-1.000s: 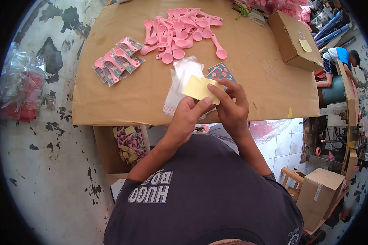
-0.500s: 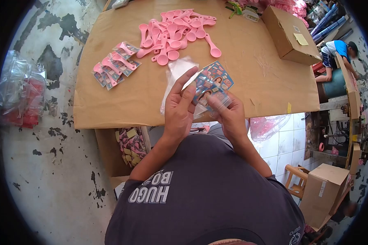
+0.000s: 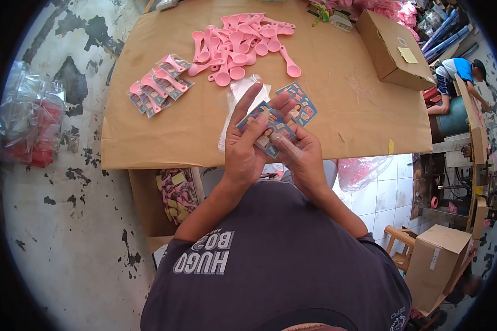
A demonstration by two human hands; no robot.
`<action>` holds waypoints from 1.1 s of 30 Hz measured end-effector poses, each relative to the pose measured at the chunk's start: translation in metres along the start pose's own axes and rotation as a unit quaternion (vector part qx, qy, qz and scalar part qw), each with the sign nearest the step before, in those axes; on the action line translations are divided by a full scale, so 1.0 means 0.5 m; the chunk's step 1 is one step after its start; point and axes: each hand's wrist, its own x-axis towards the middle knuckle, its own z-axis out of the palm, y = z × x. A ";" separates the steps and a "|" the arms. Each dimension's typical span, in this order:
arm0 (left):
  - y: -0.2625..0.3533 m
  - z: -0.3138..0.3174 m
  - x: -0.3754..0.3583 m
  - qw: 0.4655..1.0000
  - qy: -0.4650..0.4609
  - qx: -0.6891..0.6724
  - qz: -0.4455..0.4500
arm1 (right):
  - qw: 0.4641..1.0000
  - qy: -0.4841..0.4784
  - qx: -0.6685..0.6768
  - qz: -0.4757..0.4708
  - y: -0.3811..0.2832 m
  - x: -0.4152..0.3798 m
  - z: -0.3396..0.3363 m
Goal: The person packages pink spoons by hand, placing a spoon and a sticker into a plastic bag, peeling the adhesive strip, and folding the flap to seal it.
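Note:
Both of my hands hold one blue printed card (image 3: 268,134) above the table's front edge, with clear plastic about its lower right part. My left hand (image 3: 245,149) has its thumb on the card's face and its forefinger stretched out. My right hand (image 3: 305,160) pinches the card's right side. Beyond them, more blue cards (image 3: 302,105) lie on the table, and clear plastic bags (image 3: 234,107) lie partly behind my left hand. Pink spoons (image 3: 236,44) form a heap farther back. Several packed spoons with cards (image 3: 159,83) lie at the left.
The brown-covered table (image 3: 364,121) has a cardboard box (image 3: 392,49) at its back right. Below the left front edge stands an open box of packed pieces (image 3: 178,196). A person (image 3: 458,71) bends at the far right. Another carton (image 3: 437,265) is at lower right.
The held card has moved left and now lies flatter across my left fingers, apart from the cards on the table. My right hand has shifted slightly left and down.

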 end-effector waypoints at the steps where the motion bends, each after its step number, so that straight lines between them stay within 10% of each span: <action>1: -0.001 0.001 0.000 1.000 0.000 0.000 0.001 | 1.000 -0.002 0.015 0.002 0.006 0.002 0.007; 24: 0.002 -0.020 0.007 1.000 -0.013 -0.017 0.002 | 0.988 0.038 -0.092 -0.122 0.037 0.042 0.042; 31: 0.028 -0.096 0.026 0.994 0.089 -0.057 -0.025 | 0.802 0.034 -0.455 -0.386 -0.010 0.022 0.041; 33: 0.055 -0.137 0.033 0.980 0.151 -0.126 -0.001 | 0.728 -0.113 -0.515 -0.439 -0.026 0.030 0.032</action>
